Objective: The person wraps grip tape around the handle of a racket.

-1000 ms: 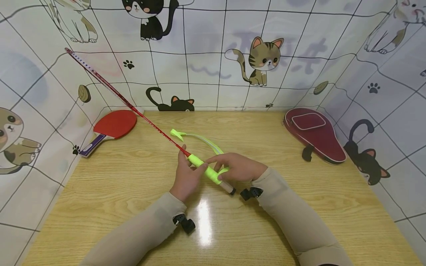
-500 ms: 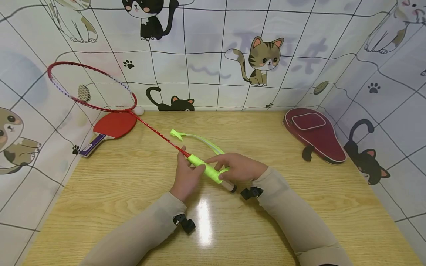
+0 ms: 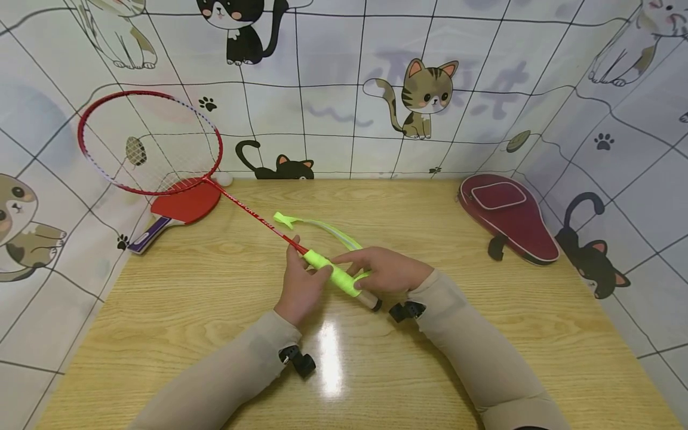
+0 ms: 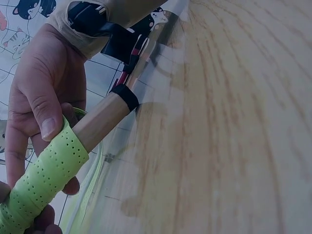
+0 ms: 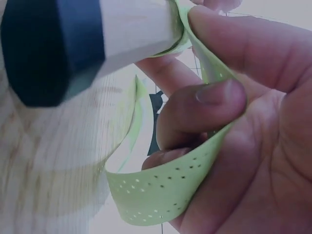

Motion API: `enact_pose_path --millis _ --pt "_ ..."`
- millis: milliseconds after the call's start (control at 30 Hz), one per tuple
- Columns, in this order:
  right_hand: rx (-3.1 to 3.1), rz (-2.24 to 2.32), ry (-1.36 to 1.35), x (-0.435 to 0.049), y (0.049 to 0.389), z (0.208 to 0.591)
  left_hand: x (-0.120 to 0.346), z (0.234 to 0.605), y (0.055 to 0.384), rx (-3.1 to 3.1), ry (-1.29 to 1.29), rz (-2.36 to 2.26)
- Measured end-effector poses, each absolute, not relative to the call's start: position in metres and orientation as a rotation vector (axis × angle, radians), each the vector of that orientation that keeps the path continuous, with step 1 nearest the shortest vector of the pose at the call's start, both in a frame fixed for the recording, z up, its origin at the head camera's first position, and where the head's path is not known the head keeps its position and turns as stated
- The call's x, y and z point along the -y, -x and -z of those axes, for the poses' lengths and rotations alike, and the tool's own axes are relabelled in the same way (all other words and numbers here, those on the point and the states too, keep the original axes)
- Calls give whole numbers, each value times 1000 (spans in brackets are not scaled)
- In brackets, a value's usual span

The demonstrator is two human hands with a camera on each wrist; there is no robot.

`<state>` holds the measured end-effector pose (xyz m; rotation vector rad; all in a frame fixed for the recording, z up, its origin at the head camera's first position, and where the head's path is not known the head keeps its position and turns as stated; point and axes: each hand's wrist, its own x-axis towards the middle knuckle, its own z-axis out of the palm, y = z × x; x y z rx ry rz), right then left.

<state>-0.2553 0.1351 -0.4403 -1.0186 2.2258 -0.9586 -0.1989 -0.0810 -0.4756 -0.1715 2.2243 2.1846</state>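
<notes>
A red badminton racket point(image 3: 247, 210) slants across the head view, its round strung head up at the left. Neon-green perforated grip tape point(image 3: 329, 270) is wound over most of its handle, while the wooden butt end point(image 4: 105, 117) with its black cap stays bare. My left hand point(image 3: 303, 282) holds the wrapped handle near the shaft between thumb and fingers. With my right hand point(image 3: 391, 272) I pinch the tape at the lower edge of the winding. From there the loose tape point(image 5: 161, 192) loops through my right fingers, and its tail stretches over the table behind.
At the back left lies a red table tennis bat point(image 3: 188, 200) with a purple-edged handle, partly overlapped by the racket head. A white ball point(image 3: 223, 178) sits beside it. A dark red bat case point(image 3: 507, 215) lies at the right. Cat-printed sheeting surrounds the wooden table point(image 3: 242, 358).
The racket has turned about its long axis: its head went from edge-on to showing its oval face. Both hands stay nearly in place, and the tape tail has shifted slightly.
</notes>
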Motion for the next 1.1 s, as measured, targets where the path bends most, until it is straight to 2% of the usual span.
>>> enact_pose_path --millis 1100 --pt "-2270 939 1017 -133 256 443 83 479 200 -2277 163 -2123"
